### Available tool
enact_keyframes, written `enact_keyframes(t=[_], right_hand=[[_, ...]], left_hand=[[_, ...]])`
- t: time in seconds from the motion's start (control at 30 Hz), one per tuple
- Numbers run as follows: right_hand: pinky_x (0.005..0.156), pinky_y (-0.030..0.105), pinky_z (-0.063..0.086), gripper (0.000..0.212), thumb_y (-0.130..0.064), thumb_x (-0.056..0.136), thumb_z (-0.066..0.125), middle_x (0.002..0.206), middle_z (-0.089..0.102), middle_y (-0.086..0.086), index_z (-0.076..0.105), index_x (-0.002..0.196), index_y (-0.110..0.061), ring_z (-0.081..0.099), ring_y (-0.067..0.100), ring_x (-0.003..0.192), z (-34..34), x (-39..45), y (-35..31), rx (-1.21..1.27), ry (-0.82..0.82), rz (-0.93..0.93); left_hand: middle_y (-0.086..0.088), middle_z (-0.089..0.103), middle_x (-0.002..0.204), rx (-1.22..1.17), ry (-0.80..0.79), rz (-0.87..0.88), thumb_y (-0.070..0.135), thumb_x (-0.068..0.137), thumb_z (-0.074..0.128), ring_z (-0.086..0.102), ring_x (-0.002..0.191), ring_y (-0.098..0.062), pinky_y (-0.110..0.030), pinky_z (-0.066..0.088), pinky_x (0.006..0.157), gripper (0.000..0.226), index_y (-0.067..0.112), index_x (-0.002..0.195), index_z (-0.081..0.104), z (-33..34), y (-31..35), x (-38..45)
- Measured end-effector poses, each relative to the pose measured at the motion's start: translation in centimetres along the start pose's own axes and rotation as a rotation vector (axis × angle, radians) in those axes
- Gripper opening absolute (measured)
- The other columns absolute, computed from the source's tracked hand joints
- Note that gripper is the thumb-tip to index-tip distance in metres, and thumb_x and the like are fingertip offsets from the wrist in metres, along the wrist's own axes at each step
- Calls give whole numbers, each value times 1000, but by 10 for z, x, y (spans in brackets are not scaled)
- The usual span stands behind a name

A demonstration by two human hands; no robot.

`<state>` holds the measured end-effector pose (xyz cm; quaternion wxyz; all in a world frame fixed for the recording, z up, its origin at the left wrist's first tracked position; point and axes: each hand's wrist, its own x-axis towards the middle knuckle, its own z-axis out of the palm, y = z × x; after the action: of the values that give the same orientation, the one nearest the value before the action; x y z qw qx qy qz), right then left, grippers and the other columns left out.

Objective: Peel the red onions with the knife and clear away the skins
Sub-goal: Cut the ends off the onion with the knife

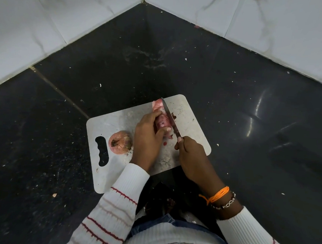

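Gripping a red onion (162, 122) on the steel cutting board (190, 119) with the left hand (148, 139), pressing the knife (170, 117) against it with the right hand (189, 151); second onion (120, 142) sitting beside the handle slot (101, 151).

Home kitchen, food-prep corner. Evidence: polished black stone countertop (232, 92) with a seam line, running into a corner where two walls of white marble-pattern tiles (40, 22) meet. Counter is speckled with small pale food scraps and smears. Rounded-corner steel chopping board (117, 123) with a cut-out handle slot lies flat on it, scuffed and stained. An unpeeled red onion (120, 142) sits on the board beside the slot. Steel-bladed kitchen knife (170, 118) rests over a second, partly peeled onion (161, 122). Small-scale, domestic-looking setup.
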<state>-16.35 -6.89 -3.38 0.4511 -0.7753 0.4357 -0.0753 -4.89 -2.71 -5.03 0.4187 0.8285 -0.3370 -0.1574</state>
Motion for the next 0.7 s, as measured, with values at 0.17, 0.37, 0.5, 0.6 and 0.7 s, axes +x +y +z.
enact_keyframes(t=[0.17,0.37,0.5,0.6,0.7], right_hand=[[52,23,33,28,-25,100,30,80,51,6,45,80,-13,46,16,66,3,2,-3,-87,-51,2],[60,26,31,14,-18,99,34,91,56,13,42,96,-8,55,30,84,5,11,-14,-215,-52,-13],[51,22,28,17,-21,100,31,83,52,7,39,87,-12,49,21,75,5,4,-15,-202,-110,23],[62,26,31,15,-16,98,33,104,57,19,44,98,-6,54,31,86,4,20,-20,-256,-121,20],[70,28,32,18,-16,98,33,110,56,17,43,108,-4,56,34,99,6,15,-21,-335,-141,34]], left_hand=[[0,53,128,-110,-12,-27,13,87,62,44,103,-1,8,33,66,42,17,127,51,-1,-2,-1],[-2,54,128,-100,-3,-29,12,87,61,47,108,-5,7,32,75,40,16,125,52,2,-3,-1],[0,54,128,-107,4,-69,14,87,61,45,106,-3,1,32,79,40,18,125,51,-1,-3,2],[-1,54,129,-85,-11,-64,13,87,60,50,113,-10,-10,37,91,40,18,126,51,0,-2,2],[-1,54,128,-82,-1,-96,13,87,60,50,113,-11,-12,36,89,39,18,126,51,0,-2,1]])
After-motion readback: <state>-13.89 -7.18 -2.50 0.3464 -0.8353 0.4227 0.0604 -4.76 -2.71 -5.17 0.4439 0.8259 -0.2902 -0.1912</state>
